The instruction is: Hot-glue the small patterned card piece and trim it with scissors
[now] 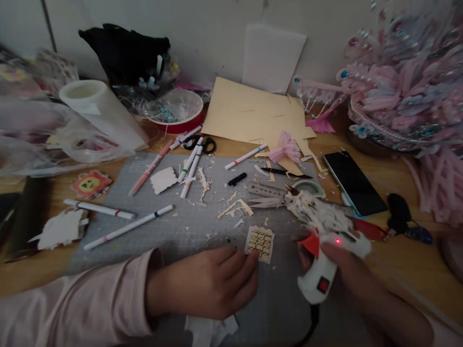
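Observation:
My left hand (213, 279) is closed, its fingertips pinching the lower left corner of a small card (260, 243) with black loops drawn on yellow and a pale border. The thumb is mostly hidden. My right hand (347, 270) is wrapped around the handle of a white glue gun (314, 279) with an orange trigger and a glowing red light. Stringy dried glue coats its front, and the nozzle (291, 189) points up and left, apart from the card. Beneath both hands lies a grey cutting mat (152, 231). White paper scraps (211, 330) lie below my left wrist.
Several markers (128, 226), paper trimmings (237, 207), a steel ruler (265, 189) and scissors (267, 202) lie around. A phone (354, 183) and keys (398, 217) are right. Behind stand a red-rimmed bowl (181, 126), yellow card sheets (249, 113) and pink beaded decorations (401, 106).

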Available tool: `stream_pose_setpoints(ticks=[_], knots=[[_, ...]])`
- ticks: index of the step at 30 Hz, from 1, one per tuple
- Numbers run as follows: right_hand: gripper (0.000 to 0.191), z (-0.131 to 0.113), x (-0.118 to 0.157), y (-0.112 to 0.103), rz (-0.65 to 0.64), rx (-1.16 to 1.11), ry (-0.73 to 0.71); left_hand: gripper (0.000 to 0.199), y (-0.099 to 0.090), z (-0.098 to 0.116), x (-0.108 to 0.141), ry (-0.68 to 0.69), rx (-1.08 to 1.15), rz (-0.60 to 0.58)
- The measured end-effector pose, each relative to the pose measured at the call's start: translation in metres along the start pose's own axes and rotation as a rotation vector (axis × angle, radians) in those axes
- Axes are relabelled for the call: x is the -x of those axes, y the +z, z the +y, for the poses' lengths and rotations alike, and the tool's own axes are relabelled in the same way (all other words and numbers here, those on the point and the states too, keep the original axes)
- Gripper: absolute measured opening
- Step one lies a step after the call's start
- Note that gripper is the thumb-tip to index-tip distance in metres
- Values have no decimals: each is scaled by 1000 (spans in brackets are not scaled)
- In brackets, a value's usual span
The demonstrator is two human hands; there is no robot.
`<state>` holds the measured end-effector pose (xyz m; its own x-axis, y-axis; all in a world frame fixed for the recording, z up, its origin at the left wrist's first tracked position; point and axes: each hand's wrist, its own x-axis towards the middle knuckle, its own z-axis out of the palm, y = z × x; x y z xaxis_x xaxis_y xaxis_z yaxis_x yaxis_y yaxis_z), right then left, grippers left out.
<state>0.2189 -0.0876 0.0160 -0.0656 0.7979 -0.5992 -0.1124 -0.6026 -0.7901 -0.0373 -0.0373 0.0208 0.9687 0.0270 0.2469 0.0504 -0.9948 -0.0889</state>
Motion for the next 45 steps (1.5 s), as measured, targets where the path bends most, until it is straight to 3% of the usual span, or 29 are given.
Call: stream_pose_setpoints(ticks=[4, 9, 16, 19, 22, 24, 30, 40, 45], knots=[[35, -15, -9, 16, 95, -245, -57, 20, 0, -3, -3, -27, 8, -56], [20, -22, -14, 19, 198, -415, -33, 20, 2, -5, -5, -68, -28, -30], [8, -18, -17, 12, 118, -435, -37, 16, 5, -10, -3, -136, -134, -38], [10, -18, -10, 11, 123, -461, -40, 17, 5, -10, -3, -294, -91, -69], [15, -14, -1, 7, 142, -476, -50, 39, 5, -6, -6, -570, 39, -112], [22, -10, 4, 2, 159, -505, -75, 45, 4, -4, -9, -680, 106, -132], [27, -3, 10, -7, 142, -562, -79, 23, 5, -7, -17, -756, 172, -194], [27, 2, 6, -7, 157, -611, -77, 17, 2, -15, -23, -877, 319, -224], [29, 3, 5, -8, 99, -601, -97, 13, 5, -22, -24, -980, 425, -210]])
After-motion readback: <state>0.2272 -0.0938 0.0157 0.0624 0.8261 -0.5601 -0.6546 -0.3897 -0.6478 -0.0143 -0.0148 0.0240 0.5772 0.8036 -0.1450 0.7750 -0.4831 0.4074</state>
